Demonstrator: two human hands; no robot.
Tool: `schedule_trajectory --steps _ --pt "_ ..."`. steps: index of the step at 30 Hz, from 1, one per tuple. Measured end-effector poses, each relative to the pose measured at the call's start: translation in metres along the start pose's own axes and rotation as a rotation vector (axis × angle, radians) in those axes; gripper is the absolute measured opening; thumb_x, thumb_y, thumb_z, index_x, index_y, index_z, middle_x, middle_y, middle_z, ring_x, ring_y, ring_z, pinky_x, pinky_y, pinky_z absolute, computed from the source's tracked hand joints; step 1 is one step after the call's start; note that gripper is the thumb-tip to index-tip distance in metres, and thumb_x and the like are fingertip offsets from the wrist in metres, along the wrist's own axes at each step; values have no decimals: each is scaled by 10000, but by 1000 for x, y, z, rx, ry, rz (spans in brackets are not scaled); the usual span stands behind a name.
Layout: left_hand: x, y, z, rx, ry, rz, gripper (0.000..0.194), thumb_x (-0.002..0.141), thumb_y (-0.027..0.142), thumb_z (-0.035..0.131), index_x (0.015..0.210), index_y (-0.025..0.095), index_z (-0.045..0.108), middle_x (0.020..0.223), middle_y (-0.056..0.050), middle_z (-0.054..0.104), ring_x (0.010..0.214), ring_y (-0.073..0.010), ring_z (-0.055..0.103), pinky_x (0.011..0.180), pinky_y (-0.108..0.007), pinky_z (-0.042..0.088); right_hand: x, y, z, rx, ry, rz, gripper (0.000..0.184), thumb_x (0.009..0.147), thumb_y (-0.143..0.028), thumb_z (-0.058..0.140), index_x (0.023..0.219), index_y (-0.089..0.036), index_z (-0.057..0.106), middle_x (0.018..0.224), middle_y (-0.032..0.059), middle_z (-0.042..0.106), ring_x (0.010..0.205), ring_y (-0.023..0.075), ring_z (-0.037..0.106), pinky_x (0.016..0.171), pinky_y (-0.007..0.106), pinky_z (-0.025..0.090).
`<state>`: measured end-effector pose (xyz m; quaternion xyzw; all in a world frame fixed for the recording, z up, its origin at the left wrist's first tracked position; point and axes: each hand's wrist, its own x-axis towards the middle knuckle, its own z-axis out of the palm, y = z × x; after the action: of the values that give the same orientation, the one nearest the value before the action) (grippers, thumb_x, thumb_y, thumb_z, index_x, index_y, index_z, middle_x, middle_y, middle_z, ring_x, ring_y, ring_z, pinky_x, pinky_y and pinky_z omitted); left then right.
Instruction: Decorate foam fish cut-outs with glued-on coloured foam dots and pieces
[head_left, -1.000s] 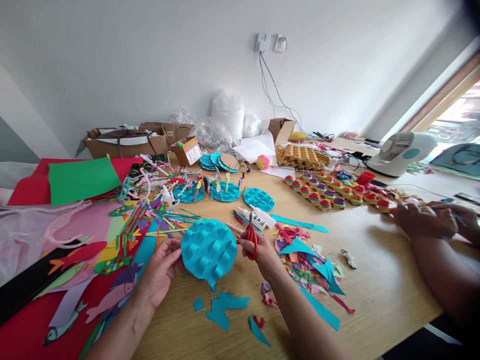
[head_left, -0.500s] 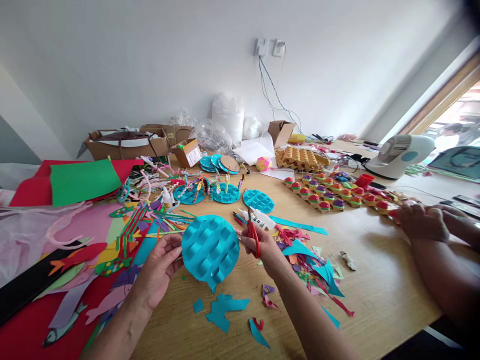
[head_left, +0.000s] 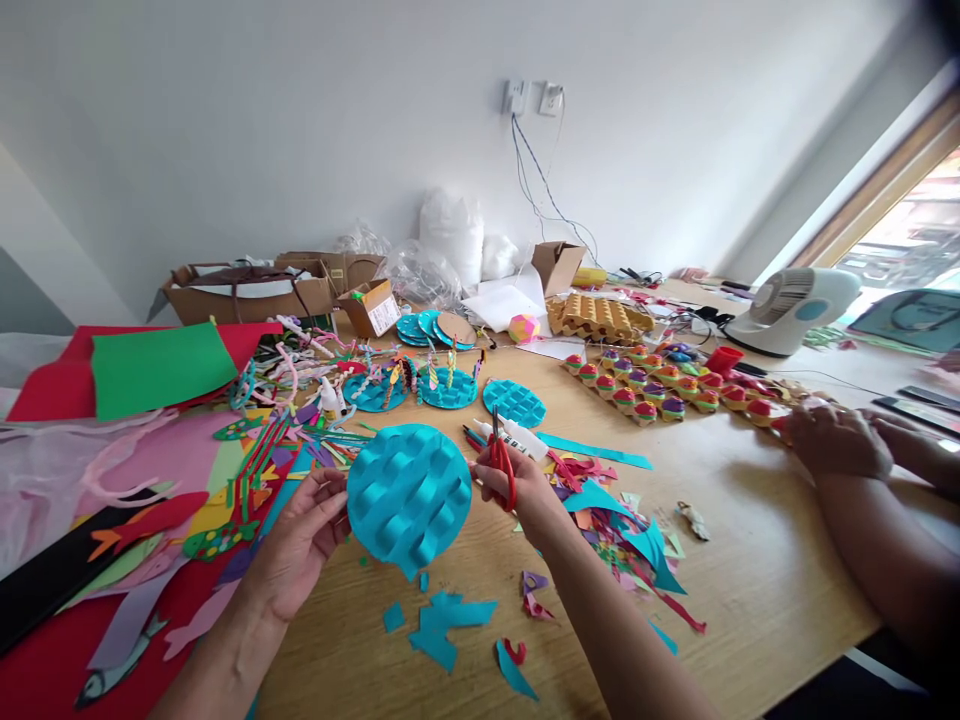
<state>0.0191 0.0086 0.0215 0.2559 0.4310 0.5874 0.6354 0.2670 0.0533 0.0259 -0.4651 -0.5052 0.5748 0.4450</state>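
A round blue disc [head_left: 409, 495] with raised woven-looking paper strips is held upright above the table. My left hand [head_left: 300, 540] pinches its left edge between thumb and fingers. My right hand [head_left: 525, 490] is closed around red-handled scissors [head_left: 506, 478], whose blades point up and away. Its fingertips are at the disc's right edge; whether they grip it I cannot tell. A pointed blue flap sticks out at the disc's bottom. Beneath it lie blue paper scraps [head_left: 448, 627]. Behind the right hand are white glue bottles [head_left: 525, 440].
Similar blue discs [head_left: 514, 402] lie farther back. Colourful paper offcuts [head_left: 622, 520] cover the right side. Paper fish and coloured sheets [head_left: 163, 370] fill the left. Painted egg cartons [head_left: 645, 385] and a fan [head_left: 795, 310] stand right, where another person's hands [head_left: 840, 440] work.
The disc and my left hand have shifted slightly left and the disc has turned a little. A small blue piece now shows on the table below it. The scissors remain in my right hand.
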Motion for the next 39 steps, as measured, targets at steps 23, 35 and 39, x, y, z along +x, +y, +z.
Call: schedule_trajectory --steps 23,35,39 --pt "-2 7 9 172 -57 391 312 678 210 696 960 242 566 880 18 628 760 -111 611 652 -191 511 14 -1 15 371 -34 178 244 554 -224 705 697 -177 513 493 -73 480 404 47 441 356 140 236" --pt "-12 20 9 811 -94 1004 337 704 73 616 959 294 601 1082 -41 476 931 -193 528 717 -265 487 11 -1 17 430 -107 232 280 538 -213 730 685 -170 496 477 -80 473 395 35 427 338 121 235" --pt "-13 25 10 878 -133 1028 241 693 81 622 839 274 630 983 -44 542 940 -213 525 758 -290 455 11 -1 16 438 -143 245 277 539 -215 735 688 -165 507 489 -76 477 396 33 425 336 120 236"
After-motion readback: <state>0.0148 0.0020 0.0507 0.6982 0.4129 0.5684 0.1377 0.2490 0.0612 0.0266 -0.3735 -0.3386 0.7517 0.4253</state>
